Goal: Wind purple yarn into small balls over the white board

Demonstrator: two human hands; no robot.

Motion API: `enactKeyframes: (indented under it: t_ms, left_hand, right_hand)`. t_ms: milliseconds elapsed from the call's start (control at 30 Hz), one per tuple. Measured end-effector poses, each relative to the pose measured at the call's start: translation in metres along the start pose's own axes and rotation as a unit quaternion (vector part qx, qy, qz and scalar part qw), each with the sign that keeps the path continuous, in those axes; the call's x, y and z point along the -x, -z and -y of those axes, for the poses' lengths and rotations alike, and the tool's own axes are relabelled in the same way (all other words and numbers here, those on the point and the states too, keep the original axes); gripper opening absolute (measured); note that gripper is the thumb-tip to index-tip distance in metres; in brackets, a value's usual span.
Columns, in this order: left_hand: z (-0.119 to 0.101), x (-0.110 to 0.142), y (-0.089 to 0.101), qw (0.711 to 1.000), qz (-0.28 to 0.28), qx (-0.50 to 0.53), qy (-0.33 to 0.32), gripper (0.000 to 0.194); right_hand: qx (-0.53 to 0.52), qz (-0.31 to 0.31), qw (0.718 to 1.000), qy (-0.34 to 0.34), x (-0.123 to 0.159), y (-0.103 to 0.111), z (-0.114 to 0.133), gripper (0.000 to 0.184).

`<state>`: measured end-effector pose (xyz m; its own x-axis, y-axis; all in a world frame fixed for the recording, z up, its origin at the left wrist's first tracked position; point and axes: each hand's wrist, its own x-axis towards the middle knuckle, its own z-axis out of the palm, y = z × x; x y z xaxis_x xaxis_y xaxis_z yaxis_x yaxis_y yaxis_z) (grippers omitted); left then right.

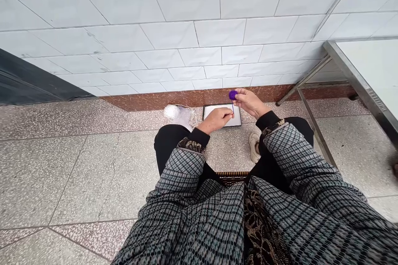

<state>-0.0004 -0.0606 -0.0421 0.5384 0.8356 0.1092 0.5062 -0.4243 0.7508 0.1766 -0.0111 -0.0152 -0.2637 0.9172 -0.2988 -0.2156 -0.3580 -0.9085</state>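
A small purple ball of yarn [233, 95] is pinched between the thumb and fingers of my right hand [249, 103]. From it a purple strand [233, 108] runs down to my left hand [218, 119], whose fingers are closed on it. My left hand sits lower and to the left of the ball. Beneath both hands a shallow white tray with a dark rim [237, 121] lies on the floor, partly covered by my left hand. What else may be in the tray behind the hand is hidden.
A white yarn ball [171, 111] and a pale, crumpled translucent bag [185, 116] lie on the floor left of the tray. The white tiled wall [186, 4] rises just beyond. A metal-framed table [367, 87] stands at the right. A dark panel [34, 76] is at the left.
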Motion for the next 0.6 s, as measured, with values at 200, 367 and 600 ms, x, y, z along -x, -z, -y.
enactKeyframes:
  t_ms: [200, 367, 600]
  left_hand:
    - [0.001, 0.003, 0.01, 0.993, -0.116, -0.009, -0.012, 0.018]
    - [0.007, 0.001, 0.015, 0.978, -0.196, -0.012, 0.074, 0.018]
    - [0.002, 0.0, 0.006, 0.995, -0.067, 0.028, 0.065, 0.018]
  right_hand:
    - [0.246, 0.124, 0.959, -0.067, 0.002, 0.001, -0.009, 0.029]
    - [0.153, 0.205, 0.964, -0.077, 0.009, 0.003, 0.001, 0.03]
    - [-0.069, 0.088, 0.993, 0.028, 0.01, 0.002, 0.016, 0.024]
